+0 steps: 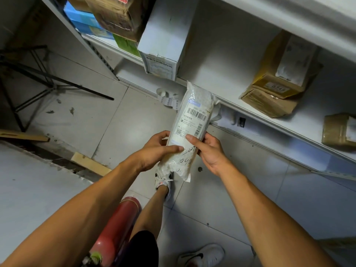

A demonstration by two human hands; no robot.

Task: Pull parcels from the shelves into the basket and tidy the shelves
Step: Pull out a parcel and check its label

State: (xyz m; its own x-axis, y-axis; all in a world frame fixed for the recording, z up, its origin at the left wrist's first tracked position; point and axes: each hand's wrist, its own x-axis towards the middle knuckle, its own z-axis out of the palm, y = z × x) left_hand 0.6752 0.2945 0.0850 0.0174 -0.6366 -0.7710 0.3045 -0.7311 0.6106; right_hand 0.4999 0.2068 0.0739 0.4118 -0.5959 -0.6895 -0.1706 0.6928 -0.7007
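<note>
Both hands, left hand (159, 149) and right hand (210, 151), are gripping the bubble-wrap parcel (190, 128) off the shelf (221, 54), apparently checking its label; next, likely dropping it into the unseen basket.

White parcel (189, 130), black barcode stripes

Both hands, left hand (156, 149) and right hand (210, 151), grip a bubble-wrap parcel (189, 130).
</note>
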